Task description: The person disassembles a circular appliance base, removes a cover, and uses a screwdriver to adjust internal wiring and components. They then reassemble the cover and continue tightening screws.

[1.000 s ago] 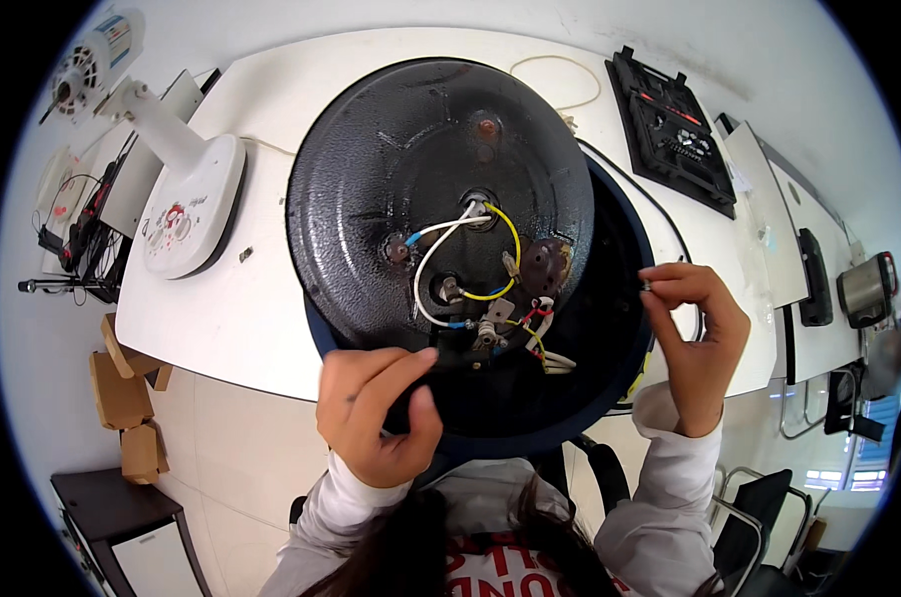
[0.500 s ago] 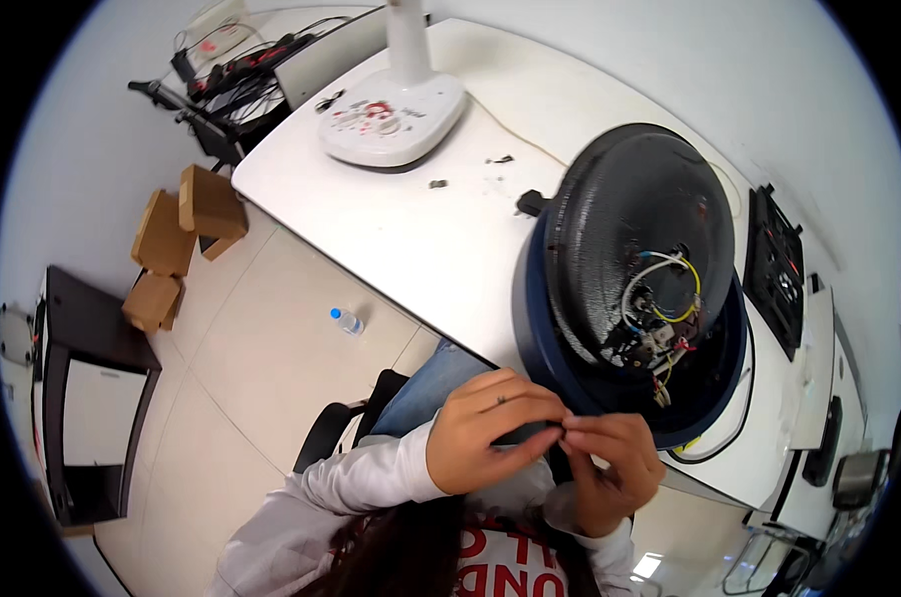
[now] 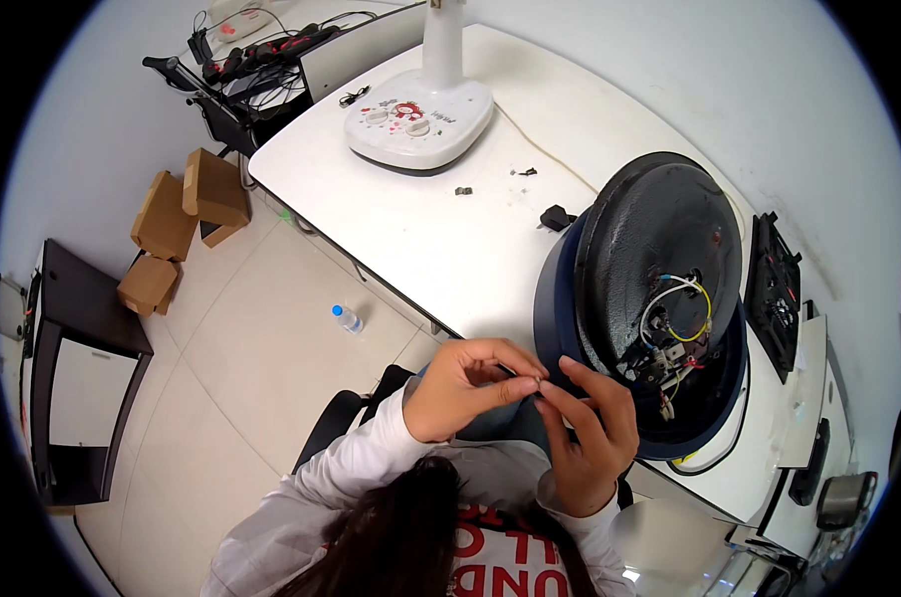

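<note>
In front of my body, my left hand [image 3: 450,396] is closed in a pinch, thumb against fingertips. My right hand [image 3: 592,438] meets it tip to tip, its thumb and a finger drawn together while another finger stretches forward. Whatever lies between the fingertips is too small to make out. Just beyond my right hand stands a round dark-blue appliance body [image 3: 558,298] on the table. A black round pan-like part [image 3: 649,229] leans upright in it, its underside carrying white and yellow wires [image 3: 707,303] and small metal fittings.
The white table [image 3: 391,239] holds a white appliance stand [image 3: 420,124] with knobs, small dark parts [image 3: 463,191], a black plug [image 3: 558,218] and a black tool case [image 3: 775,289]. Cardboard boxes [image 3: 164,224], a water bottle [image 3: 347,318] and a dark cabinet [image 3: 90,368] are on the floor.
Both hands have shifted slightly left and up in the picture. One finger of my right hand has lifted away from the pinch. The whole view has moved a little.
</note>
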`<act>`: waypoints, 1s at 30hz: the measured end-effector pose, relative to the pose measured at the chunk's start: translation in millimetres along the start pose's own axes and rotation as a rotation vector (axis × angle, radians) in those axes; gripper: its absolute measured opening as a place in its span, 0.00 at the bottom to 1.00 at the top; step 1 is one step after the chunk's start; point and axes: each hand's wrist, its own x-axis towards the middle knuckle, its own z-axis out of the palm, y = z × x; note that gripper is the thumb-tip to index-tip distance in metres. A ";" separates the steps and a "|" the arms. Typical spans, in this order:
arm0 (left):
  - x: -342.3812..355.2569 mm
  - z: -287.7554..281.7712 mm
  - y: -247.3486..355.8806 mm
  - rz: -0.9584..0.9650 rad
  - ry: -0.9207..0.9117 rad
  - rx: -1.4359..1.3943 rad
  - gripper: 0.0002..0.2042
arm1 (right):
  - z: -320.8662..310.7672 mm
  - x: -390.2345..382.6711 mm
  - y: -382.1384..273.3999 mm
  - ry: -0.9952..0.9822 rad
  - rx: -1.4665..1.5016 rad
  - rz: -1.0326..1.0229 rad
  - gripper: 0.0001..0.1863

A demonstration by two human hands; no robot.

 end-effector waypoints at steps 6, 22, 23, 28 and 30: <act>65.8 -39.5 23.7 0.401 0.446 1.045 0.04 | -4.8 -1.8 -2.9 -0.066 -0.046 -0.023 0.19; 157.8 -126.3 41.1 0.220 0.323 1.720 0.11 | -7.1 -6.1 4.7 -0.118 -0.081 -0.114 0.19; 154.2 -128.4 41.2 0.218 0.321 1.762 0.10 | -7.1 -5.3 5.0 -0.119 -0.080 -0.115 0.19; 153.1 -131.6 36.6 0.226 0.330 1.865 0.09 | -5.7 -3.9 7.8 -0.109 -0.061 -0.123 0.17; 155.7 -132.0 35.3 0.244 0.346 1.854 0.07 | -6.2 -5.4 8.9 -0.107 -0.063 -0.131 0.16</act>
